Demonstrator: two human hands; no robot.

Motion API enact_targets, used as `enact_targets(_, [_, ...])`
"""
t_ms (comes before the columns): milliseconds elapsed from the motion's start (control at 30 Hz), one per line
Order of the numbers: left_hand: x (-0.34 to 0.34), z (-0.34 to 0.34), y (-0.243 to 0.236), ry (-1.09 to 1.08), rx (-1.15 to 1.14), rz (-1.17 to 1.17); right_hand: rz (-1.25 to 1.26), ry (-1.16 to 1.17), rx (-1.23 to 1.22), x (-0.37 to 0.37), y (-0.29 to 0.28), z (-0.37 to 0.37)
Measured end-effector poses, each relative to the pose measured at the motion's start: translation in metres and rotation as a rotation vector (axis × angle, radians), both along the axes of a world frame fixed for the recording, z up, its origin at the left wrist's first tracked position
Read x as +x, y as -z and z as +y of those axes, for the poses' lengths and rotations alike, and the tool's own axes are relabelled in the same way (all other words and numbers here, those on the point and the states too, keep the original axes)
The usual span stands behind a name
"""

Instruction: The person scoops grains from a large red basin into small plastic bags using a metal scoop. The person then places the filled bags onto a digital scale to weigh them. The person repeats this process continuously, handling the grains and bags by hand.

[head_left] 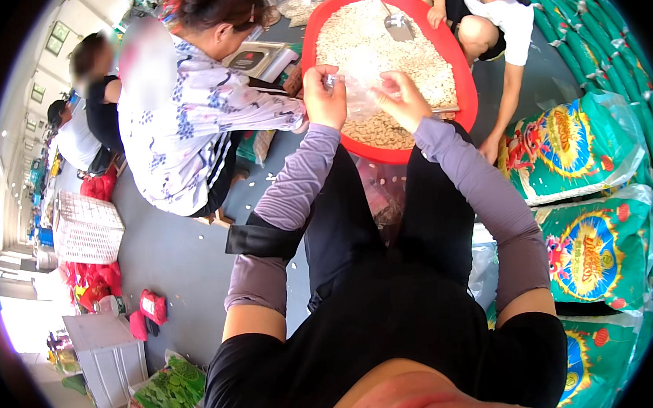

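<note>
1. A clear plastic bag (362, 91), thin, crumpled and see-through, is held up between the left hand (326, 100) and the right hand (405, 100), over the near half of the tub; whether anything is inside it cannot be told
2. Small pale pieces (358, 36) lie loose in a broad heap below, cream-white at the far side, tanner at the near side
3. A wide red tub (465, 78) with a rounded rim surrounds the heap

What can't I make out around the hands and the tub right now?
Head view:
- Tub floor: covered by pale pieces.
- Clear bag opening: see-through film blends with the pieces behind.
- Left hand palm: hidden by its own curled fingers.
- Lowest green sack: cut off by the picture's lower edge.
</note>
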State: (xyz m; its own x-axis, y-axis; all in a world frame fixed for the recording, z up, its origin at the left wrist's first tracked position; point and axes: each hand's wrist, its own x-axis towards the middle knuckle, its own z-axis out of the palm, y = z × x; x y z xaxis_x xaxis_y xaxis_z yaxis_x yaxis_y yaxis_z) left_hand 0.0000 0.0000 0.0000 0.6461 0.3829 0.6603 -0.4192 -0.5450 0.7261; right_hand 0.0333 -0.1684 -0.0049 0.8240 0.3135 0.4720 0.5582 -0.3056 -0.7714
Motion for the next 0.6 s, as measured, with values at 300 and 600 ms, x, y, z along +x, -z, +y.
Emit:
enact_targets(300, [0.027, -0.005, 0.023, 0.324, -0.115, -0.109, -0.07, -0.134, -0.219, 0.059, 0.028, -0.012])
enact_targets(600, [0.085, 0.025, 0.071, -0.179, 0.264, 0.204, -0.236, -0.09, -0.449, 0.104, 0.06, -0.06])
